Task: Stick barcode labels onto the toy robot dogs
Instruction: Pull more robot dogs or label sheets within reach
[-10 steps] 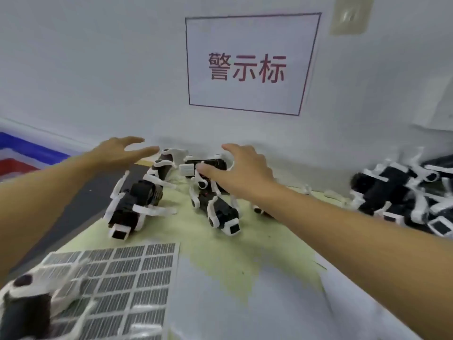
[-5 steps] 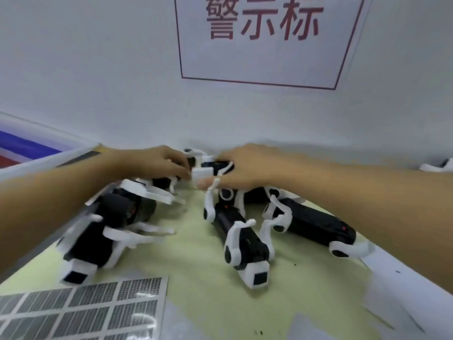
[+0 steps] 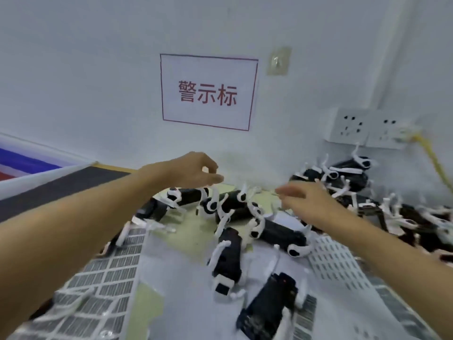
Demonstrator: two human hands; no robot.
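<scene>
Table [image 3: 193, 231] — toy dogs [image 3: 226, 260], label sheets [image 3: 107, 273].

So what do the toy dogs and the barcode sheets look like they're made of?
Toy dogs: moulded plastic by the look, glossy black bodies with white legs; faint sheen, though motion blur leaves the finish open. Barcode label sheet: thin paper-like stickers on a pale backing, lying flat, gaps between the label rows; whether paper or film is unclear.

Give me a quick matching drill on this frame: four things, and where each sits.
Things:
1. wall sign
2. power sockets
3. left label sheet
4. pile of toy dogs

Places:
A. near-left on the table
B. wall, right of the sign
C. far-right corner of the table
D. wall, above the hands

Pairs: 1-D, 2-B, 3-A, 4-C
</scene>
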